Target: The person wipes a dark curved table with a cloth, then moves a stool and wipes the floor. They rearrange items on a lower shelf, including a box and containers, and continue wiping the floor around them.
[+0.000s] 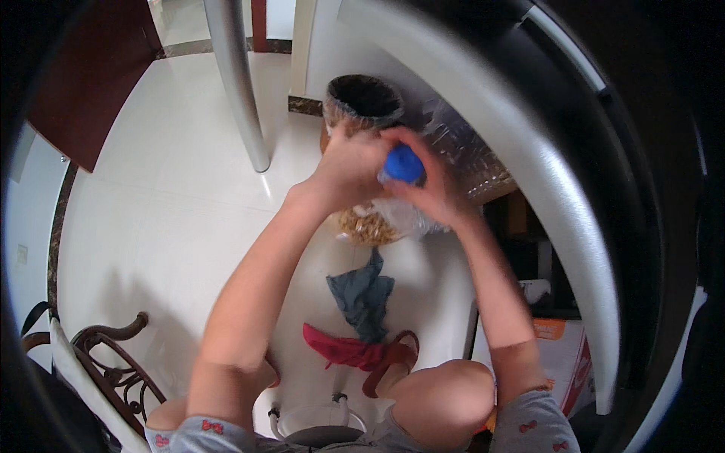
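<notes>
In the head view my right hand point(439, 184) curls its fingers and thumb around a blue cap point(404, 163) with clear plastic below it. My left hand point(354, 161) is blurred and close against the right one; its fingertips are hidden, so its hold cannot be made out. Beneath both hands, a clear plastic bag point(368, 226) of yellowish-brown pieces is partly covered by them. Crumpled clear plastic point(416, 218) lies beside it, under my right wrist.
A lined waste bin point(364, 97) stands just beyond my hands. Grey-green cloth point(362, 291) and red cloth point(342, 348) lie on the floor near my feet. A metal post point(241, 85) rises ahead; a curved silvery edge point(558, 215) runs along the right. A wrought-iron chair point(116, 368) is at left.
</notes>
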`<state>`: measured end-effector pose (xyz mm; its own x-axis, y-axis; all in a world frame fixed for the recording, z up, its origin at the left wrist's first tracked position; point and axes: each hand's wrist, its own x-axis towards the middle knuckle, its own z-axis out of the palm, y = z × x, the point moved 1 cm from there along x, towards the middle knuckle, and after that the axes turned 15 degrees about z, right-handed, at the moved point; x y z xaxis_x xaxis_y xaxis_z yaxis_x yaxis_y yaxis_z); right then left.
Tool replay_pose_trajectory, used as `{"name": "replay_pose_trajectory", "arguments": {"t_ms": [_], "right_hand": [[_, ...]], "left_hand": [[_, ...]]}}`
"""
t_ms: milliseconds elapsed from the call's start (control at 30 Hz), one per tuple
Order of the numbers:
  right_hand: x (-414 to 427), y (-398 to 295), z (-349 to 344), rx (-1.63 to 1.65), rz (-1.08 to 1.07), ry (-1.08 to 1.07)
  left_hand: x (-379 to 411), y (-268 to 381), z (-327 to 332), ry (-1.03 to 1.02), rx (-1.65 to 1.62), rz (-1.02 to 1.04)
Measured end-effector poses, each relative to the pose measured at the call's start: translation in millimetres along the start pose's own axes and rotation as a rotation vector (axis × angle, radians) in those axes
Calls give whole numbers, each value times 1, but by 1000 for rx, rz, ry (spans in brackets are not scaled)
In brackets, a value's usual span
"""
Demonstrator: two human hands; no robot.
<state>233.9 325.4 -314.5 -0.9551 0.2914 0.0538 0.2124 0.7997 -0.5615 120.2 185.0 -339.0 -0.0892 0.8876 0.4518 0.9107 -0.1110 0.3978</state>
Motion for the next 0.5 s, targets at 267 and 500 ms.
{"name": "replay_pose_trajectory", "arguments": {"t_ms": [267,500], "right_hand": [[66,19,-2,-77,60,50],[36,3,-7,-274,61,177]], "left_hand": [[-41,-35,42,948,-496,-198],[-73,-49,165,1021,-973,-1100]]}}
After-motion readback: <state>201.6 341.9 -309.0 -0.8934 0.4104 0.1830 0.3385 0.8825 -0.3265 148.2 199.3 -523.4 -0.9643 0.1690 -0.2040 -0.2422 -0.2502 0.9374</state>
